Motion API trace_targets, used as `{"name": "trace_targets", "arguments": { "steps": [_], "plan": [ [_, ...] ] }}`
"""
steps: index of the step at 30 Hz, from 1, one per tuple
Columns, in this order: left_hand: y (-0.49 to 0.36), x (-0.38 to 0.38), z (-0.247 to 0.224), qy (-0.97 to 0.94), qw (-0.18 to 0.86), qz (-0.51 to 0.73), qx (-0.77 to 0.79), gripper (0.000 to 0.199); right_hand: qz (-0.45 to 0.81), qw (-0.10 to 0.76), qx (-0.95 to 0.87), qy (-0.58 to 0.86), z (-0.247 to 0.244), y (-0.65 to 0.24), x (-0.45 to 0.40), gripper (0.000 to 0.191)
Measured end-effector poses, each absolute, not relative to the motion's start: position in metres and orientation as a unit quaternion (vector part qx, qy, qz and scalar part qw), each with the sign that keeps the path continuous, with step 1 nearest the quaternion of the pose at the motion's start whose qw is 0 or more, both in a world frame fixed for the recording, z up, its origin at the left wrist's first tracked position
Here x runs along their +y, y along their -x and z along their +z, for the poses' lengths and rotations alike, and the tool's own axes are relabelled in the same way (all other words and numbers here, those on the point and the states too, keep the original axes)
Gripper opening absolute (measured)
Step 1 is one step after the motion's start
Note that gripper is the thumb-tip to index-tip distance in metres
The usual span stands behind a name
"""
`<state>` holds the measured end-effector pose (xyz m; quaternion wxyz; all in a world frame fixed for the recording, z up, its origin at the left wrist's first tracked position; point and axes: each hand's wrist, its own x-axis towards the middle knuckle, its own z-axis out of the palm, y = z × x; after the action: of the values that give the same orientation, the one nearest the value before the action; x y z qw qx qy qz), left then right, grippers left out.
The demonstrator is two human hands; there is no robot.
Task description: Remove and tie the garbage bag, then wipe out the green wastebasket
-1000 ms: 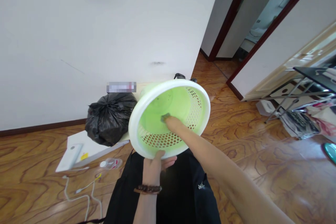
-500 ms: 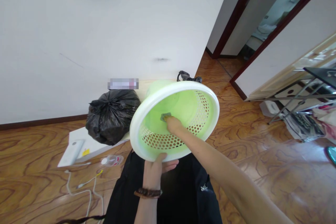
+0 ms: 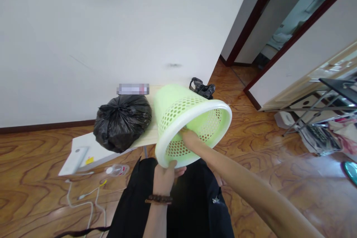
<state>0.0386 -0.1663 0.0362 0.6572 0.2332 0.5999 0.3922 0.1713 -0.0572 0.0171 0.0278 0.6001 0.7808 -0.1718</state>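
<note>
A pale green plastic wastebasket with a white rim and a perforated band is tilted, its mouth turned toward me and down to the right. My left hand grips the lower rim, thumb on the near side and fingers underneath. My right hand reaches through the mouth into the basket. Its fingers are mostly hidden behind the rim; the small grey cloth it held half a second ago does not show now. A tied black garbage bag sits just left of the basket.
Beneath the bag and basket is a light wooden bench against the white wall. A crumpled black plastic bag lies behind the basket. A plastic bottle and white cables lie on the floor at left; a folding rack stands at right.
The basket has turned, its mouth swinging right and downward so more of its outer side shows. My right hand has stayed inside, its fingers and the cloth now hidden by the rim.
</note>
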Motion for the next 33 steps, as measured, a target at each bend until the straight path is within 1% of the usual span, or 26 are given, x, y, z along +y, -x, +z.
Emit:
{"name": "trace_targets", "arguments": {
  "steps": [2, 4, 7, 9, 11, 12, 14, 16, 18, 20, 22, 25, 26, 28, 30, 31, 33],
  "plan": [
    [-0.039, -0.166, 0.041, -0.218, 0.658, 0.400, 0.599, 0.033, -0.099, 0.034, 0.773, -0.625, 0.019, -0.193, -0.056, 0.043],
    [-0.043, -0.166, 0.047, -0.204, 0.659, 0.402, 0.602, 0.034, -0.067, 0.036, 0.749, -0.658, 0.020, -0.201, -0.053, 0.041],
    [-0.050, -0.168, 0.050, -0.205, 0.674, 0.394, 0.590, 0.034, -0.134, 0.017, 0.737, -0.662, 0.018, -0.182, -0.056, 0.044],
    [-0.053, -0.169, 0.048, -0.213, 0.684, 0.390, 0.579, 0.033, -0.186, -0.027, 0.759, -0.624, 0.014, -0.163, -0.064, 0.047],
    [-0.052, -0.171, 0.046, -0.210, 0.685, 0.391, 0.578, 0.034, -0.203, -0.059, 0.787, -0.580, 0.012, -0.154, -0.072, 0.048],
    [-0.051, -0.172, 0.044, -0.205, 0.683, 0.396, 0.578, 0.035, -0.196, -0.057, 0.800, -0.564, 0.013, -0.157, -0.074, 0.048],
    [-0.048, -0.173, 0.042, -0.190, 0.679, 0.413, 0.577, 0.036, -0.150, -0.022, 0.818, -0.555, 0.018, -0.174, -0.073, 0.047],
    [-0.045, -0.174, 0.042, -0.178, 0.672, 0.426, 0.579, 0.037, -0.074, 0.014, 0.809, -0.583, 0.027, -0.200, -0.066, 0.043],
    [-0.044, -0.174, 0.044, -0.176, 0.664, 0.429, 0.586, 0.037, -0.008, 0.018, 0.790, -0.613, 0.037, -0.223, -0.058, 0.042],
    [-0.045, -0.173, 0.047, -0.179, 0.658, 0.426, 0.595, 0.037, 0.023, 0.014, 0.768, -0.639, 0.042, -0.233, -0.054, 0.043],
    [-0.047, -0.172, 0.051, -0.182, 0.655, 0.419, 0.602, 0.037, -0.001, 0.028, 0.753, -0.657, 0.041, -0.227, -0.058, 0.044],
    [-0.051, -0.171, 0.052, -0.191, 0.657, 0.407, 0.605, 0.036, -0.119, 0.047, 0.757, -0.640, 0.028, -0.195, -0.074, 0.048],
    [-0.051, -0.172, 0.051, -0.197, 0.659, 0.406, 0.602, 0.035, -0.154, 0.025, 0.762, -0.628, 0.023, -0.183, -0.080, 0.052],
    [-0.052, -0.172, 0.047, -0.207, 0.663, 0.407, 0.593, 0.035, -0.199, -0.038, 0.764, -0.612, 0.014, -0.164, -0.089, 0.052],
    [-0.052, -0.173, 0.043, -0.207, 0.663, 0.408, 0.593, 0.033, -0.214, -0.069, 0.774, -0.592, 0.009, -0.160, -0.091, 0.052],
    [-0.052, -0.173, 0.041, -0.201, 0.662, 0.405, 0.598, 0.033, -0.210, -0.061, 0.783, -0.583, 0.009, -0.166, -0.090, 0.052],
    [-0.051, -0.174, 0.039, -0.192, 0.654, 0.406, 0.609, 0.032, -0.171, -0.016, 0.792, -0.585, 0.012, -0.188, -0.082, 0.052]
  ]
}}
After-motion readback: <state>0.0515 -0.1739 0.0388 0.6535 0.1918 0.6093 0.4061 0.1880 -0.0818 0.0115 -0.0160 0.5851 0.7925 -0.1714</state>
